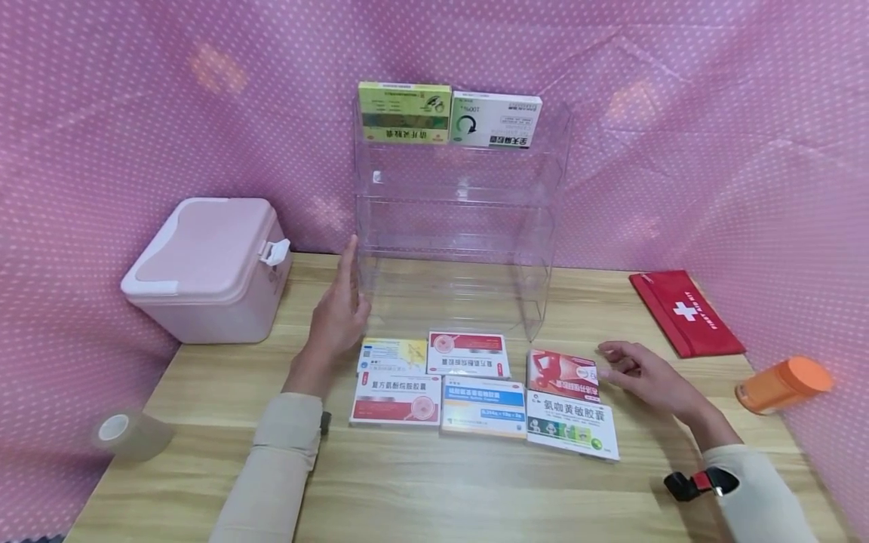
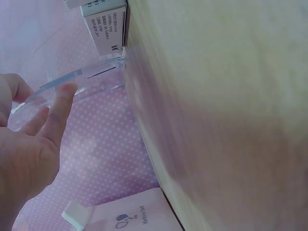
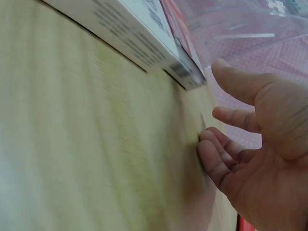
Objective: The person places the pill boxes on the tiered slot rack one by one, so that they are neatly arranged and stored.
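A clear plastic tiered rack (image 1: pixel 456 226) stands at the back of the table. My left hand (image 1: pixel 337 309) is at its left side, fingers extended along the side panel (image 2: pixel 103 72) and thumb near the front edge. My right hand (image 1: pixel 641 375) holds nothing; its fingers are loosely bent beside a red-and-white medicine box (image 1: pixel 563 375). Below that box lies a white-and-green one (image 1: pixel 572 424). Further left lie a blue-and-white box (image 1: pixel 483 407), two red-and-white boxes (image 1: pixel 396 400) and a yellow-and-white box (image 1: pixel 391 356).
On the rack's top tier stand a green-yellow box (image 1: pixel 405 113) and a white box (image 1: pixel 496 119). A pink medicine case (image 1: pixel 204 264) and a tape roll (image 1: pixel 132 434) are at left. At right lie a red first aid pouch (image 1: pixel 687 313) and an orange-capped bottle (image 1: pixel 783 385).
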